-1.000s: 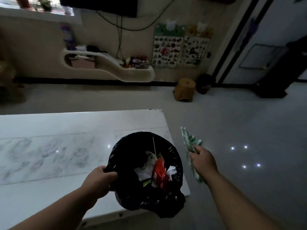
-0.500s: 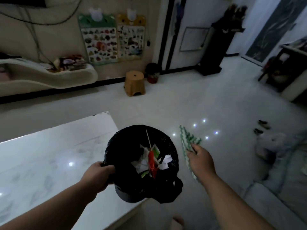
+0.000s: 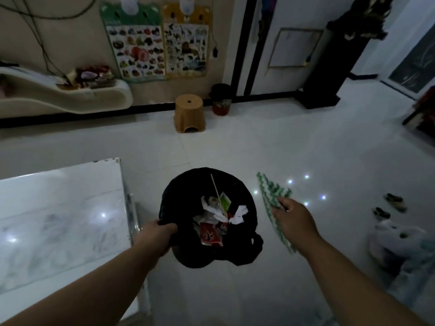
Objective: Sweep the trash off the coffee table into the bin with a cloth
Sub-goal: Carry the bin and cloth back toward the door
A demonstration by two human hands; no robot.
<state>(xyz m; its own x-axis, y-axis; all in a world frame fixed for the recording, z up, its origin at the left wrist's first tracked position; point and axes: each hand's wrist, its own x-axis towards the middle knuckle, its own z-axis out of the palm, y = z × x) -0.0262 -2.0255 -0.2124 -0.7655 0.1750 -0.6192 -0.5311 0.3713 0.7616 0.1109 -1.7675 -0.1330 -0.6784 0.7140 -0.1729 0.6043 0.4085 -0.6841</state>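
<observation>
My left hand [image 3: 158, 234] is clamped on the rim of the bin [image 3: 175, 203], trash [image 3: 215, 215] inside, held over the floor beside the coffee table [image 3: 58, 208], right hand [image 3: 295, 218] pinching the cloth [image 3: 270, 191] — one-sided grip, it could tip and spill.

The bin [image 3: 208, 217], gripped by the left hand [image 3: 156, 234], now hangs over the floor [image 3: 235, 149], clear of the worktop [image 3: 58, 208] edge it overlapped earlier.
</observation>
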